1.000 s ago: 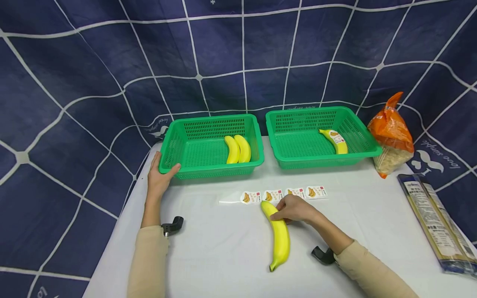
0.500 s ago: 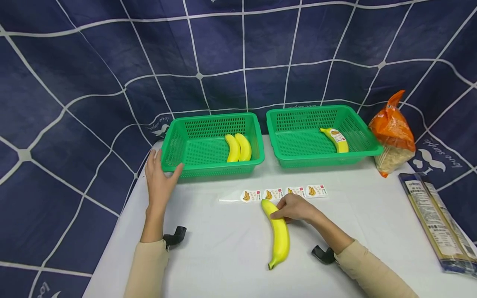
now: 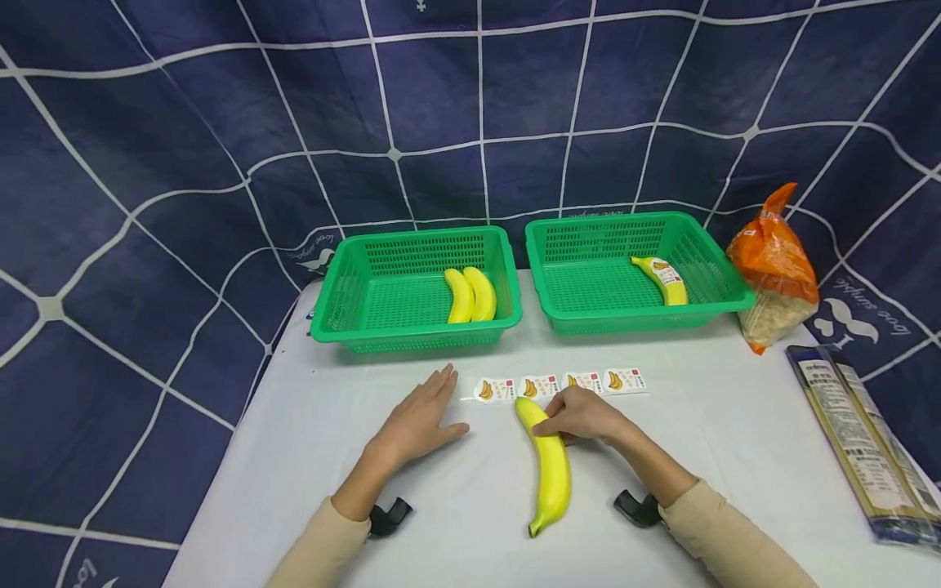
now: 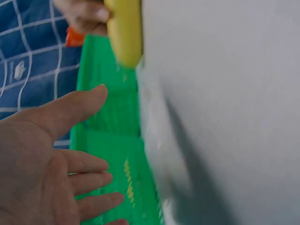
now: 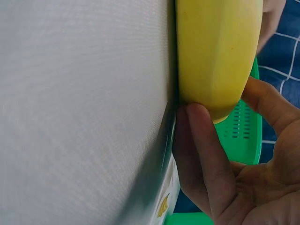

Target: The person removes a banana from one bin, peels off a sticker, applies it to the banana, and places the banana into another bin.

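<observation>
The right hand [image 3: 581, 413] is pinching the top of the banana [image 3: 550, 464] lying on the table [image 3: 294, 457]; the left hand [image 3: 421, 418], fingers flat and holding nothing, is hovering by the sticker strip [image 3: 562, 382]; a sticker probably needs peeling next.

Smooth, faintly glossy yellow skin on the banana [image 3: 551, 465]. Matt white cloth over the table [image 3: 456, 523]. Perforated, shiny green plastic for both baskets [image 3: 412, 331]. Glossy printed paper stickers [image 3: 562, 382] at twelve o'clock of the banana. Crinkly orange plastic bag [image 3: 772, 261].
</observation>
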The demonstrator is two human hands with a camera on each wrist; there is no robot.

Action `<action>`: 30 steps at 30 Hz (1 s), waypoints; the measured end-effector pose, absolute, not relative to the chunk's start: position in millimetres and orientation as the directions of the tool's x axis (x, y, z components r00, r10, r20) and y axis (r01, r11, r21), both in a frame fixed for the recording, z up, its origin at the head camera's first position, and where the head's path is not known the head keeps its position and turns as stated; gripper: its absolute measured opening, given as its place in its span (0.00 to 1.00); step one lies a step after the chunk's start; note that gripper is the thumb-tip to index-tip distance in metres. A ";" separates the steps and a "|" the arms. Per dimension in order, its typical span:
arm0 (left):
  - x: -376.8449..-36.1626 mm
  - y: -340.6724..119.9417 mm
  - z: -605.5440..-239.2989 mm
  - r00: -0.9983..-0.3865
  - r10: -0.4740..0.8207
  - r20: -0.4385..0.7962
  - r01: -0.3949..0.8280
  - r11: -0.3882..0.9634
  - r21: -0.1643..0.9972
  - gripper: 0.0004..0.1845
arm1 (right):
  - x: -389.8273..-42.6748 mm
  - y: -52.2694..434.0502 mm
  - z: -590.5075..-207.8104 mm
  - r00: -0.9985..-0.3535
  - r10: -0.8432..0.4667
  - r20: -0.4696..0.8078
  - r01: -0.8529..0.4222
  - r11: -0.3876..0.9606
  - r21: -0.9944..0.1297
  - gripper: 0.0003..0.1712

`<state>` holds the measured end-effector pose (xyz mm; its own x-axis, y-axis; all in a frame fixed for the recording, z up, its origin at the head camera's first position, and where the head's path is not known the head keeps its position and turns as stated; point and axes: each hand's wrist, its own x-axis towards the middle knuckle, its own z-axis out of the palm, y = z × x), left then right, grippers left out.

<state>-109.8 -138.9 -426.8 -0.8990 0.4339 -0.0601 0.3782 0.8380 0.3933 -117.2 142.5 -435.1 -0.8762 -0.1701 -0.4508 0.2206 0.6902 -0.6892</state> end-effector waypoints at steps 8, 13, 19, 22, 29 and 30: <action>-115.5 -124.2 -442.6 -0.860 0.477 -0.183 0.393 0.846 0.359 0.46 | -116.5 143.1 -437.2 -0.876 -0.171 -0.452 0.233 0.669 -0.706 0.20; -117.2 -122.9 -443.4 -0.848 0.480 -0.223 0.385 0.849 0.361 0.46 | -117.0 144.1 -437.4 -0.874 -0.181 -0.451 0.234 0.656 -0.717 0.20; -120.7 -123.7 -448.7 -0.838 0.476 -0.268 0.363 0.852 0.378 0.47 | -118.6 145.3 -438.1 -0.873 -0.192 -0.448 0.225 0.657 -0.719 0.19; -121.5 -124.6 -450.6 -0.833 0.475 -0.284 0.355 0.852 0.385 0.47 | -119.2 145.6 -439.2 -0.870 -0.195 -0.453 0.227 0.657 -0.719 0.20; -124.9 -126.3 -454.1 -0.824 0.487 -0.288 0.368 0.848 0.381 0.47 | -120.0 145.9 -440.3 -0.863 -0.196 -0.466 0.241 0.651 -0.720 0.20; -125.7 -126.5 -454.7 -0.823 0.490 -0.288 0.371 0.847 0.382 0.47 | -120.1 145.9 -440.2 -0.863 -0.197 -0.466 0.240 0.651 -0.720 0.20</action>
